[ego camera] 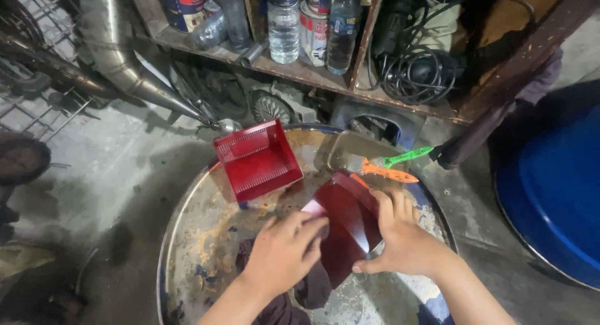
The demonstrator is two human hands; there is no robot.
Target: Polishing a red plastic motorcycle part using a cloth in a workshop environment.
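Note:
A dark red glossy plastic cover [345, 220] lies on top of a round metal drum lid [200, 237]. My right hand [400, 237] grips its right edge, fingers curled over the top. My left hand [284, 250] presses on the cover's left side, with a dark cloth [312, 287] bunched under it. A second red plastic piece [257, 159], ribbed and box-shaped, rests on the lid further back.
A shallow metal tray [347, 151] holds an orange-handled brush [387, 172] and a green-handled brush [406, 156]. A wooden shelf [300, 72] behind carries bottles, cans and coiled cables. A blue barrel [556, 194] stands at right; a metal exhaust pipe [119, 50] at left.

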